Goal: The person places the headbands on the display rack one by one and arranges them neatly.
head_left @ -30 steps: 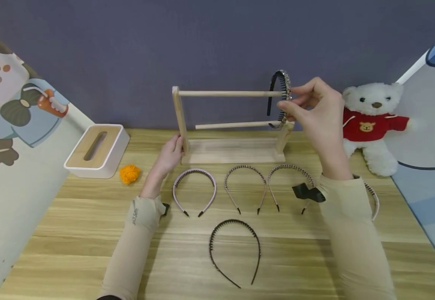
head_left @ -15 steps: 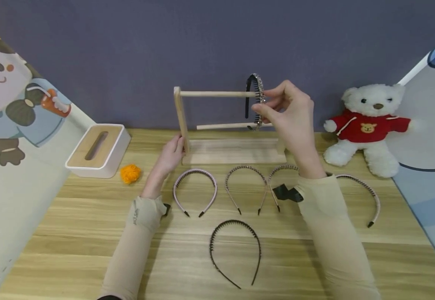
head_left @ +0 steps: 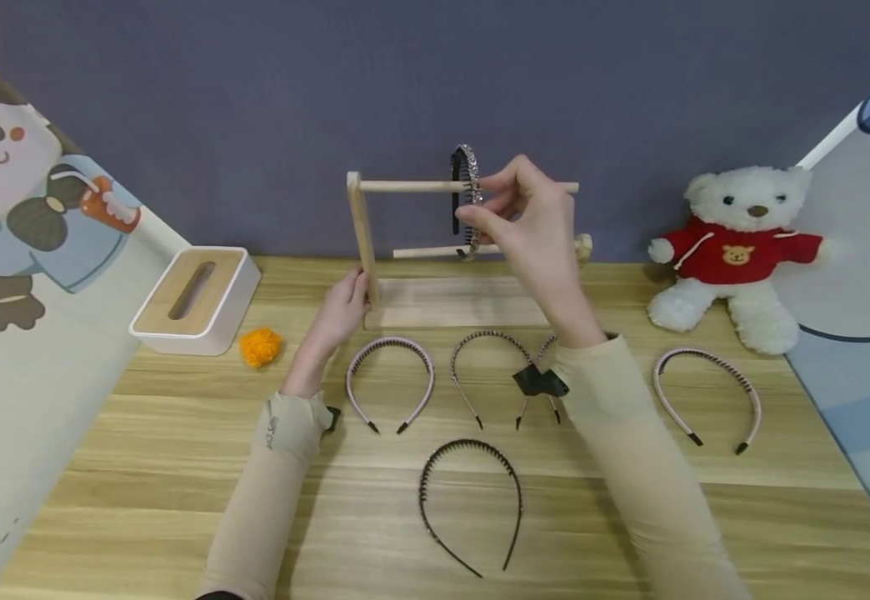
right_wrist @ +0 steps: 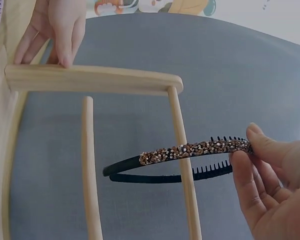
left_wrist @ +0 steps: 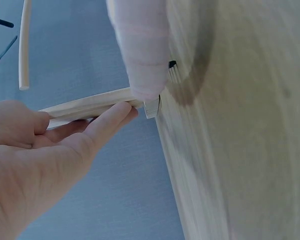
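Note:
My right hand (head_left: 536,229) pinches a black toothed headband (right_wrist: 195,149) set with glittery stones between thumb and fingers. The headband stands upright on the wooden rack; the upper rod (right_wrist: 184,125) runs through its loop, and its ends point towards the lower rod (right_wrist: 89,165). My left hand (head_left: 341,308) grips the rack's left post (right_wrist: 89,79) near the base (head_left: 457,302). Below the rack lie a lilac headband (head_left: 388,342), a thin beaded headband (head_left: 491,333) and another partly hidden by my right sleeve. A black headband (head_left: 468,442) lies nearer me.
A pink headband (head_left: 705,357) lies at the right of the table (head_left: 180,500). Behind it sits a white teddy bear (head_left: 746,200) in a red sweater. At the left are a wood-topped tissue box (head_left: 232,308) and an orange yarn ball (head_left: 260,347). A dark wall rises behind the rack.
My right hand has slid the glittery headband leftwards along the upper rod, from near its right end to about the middle. My left hand has stayed on the post.

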The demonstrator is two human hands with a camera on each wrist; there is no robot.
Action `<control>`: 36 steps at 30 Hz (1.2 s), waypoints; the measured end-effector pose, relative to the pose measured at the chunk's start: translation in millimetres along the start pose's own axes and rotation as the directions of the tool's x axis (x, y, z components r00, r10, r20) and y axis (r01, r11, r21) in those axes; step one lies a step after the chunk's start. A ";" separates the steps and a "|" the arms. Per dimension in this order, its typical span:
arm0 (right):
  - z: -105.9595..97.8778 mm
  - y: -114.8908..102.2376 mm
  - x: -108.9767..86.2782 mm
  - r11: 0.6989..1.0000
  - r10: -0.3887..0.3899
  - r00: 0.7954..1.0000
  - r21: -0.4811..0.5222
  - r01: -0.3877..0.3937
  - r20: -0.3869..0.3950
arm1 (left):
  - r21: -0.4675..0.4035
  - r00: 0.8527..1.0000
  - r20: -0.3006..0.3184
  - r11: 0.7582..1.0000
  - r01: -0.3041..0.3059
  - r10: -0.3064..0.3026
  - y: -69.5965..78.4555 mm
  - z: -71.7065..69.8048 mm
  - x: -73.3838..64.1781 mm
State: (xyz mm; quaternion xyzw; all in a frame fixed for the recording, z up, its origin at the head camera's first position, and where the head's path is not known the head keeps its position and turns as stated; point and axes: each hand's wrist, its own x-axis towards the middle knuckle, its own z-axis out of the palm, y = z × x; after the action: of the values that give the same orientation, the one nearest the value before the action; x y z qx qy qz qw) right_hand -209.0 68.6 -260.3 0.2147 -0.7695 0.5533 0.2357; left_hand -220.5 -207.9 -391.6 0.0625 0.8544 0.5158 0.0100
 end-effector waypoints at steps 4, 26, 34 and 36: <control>9.0 0.0 0.5 1.000 -0.007 1.000 0.004 0.007 0.005 | 0.004 1.000 -0.003 1.000 -0.003 0.003 -1.6 0.4 0.6; 49.1 -4.6 9.0 0.995 0.025 0.998 0.092 -0.031 0.058 | 0.024 1.000 -0.022 1.000 -0.004 0.005 -2.3 1.5 2.3; 62.5 -5.6 11.4 0.994 0.007 0.999 0.111 -0.011 0.038 | 0.040 1.000 -0.021 0.999 -0.010 0.011 -1.1 4.0 3.0; 65.1 -5.6 11.8 0.994 0.009 0.999 0.106 -0.014 0.041 | 0.033 1.000 -0.019 0.999 -0.010 0.011 -0.6 5.0 3.0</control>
State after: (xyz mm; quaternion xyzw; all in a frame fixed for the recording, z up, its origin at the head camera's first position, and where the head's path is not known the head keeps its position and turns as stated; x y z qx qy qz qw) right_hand -223.3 4.1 -267.0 0.2336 -0.7449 0.5902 0.2052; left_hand -223.1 -203.5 -394.3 0.0623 0.8624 0.5024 -0.0021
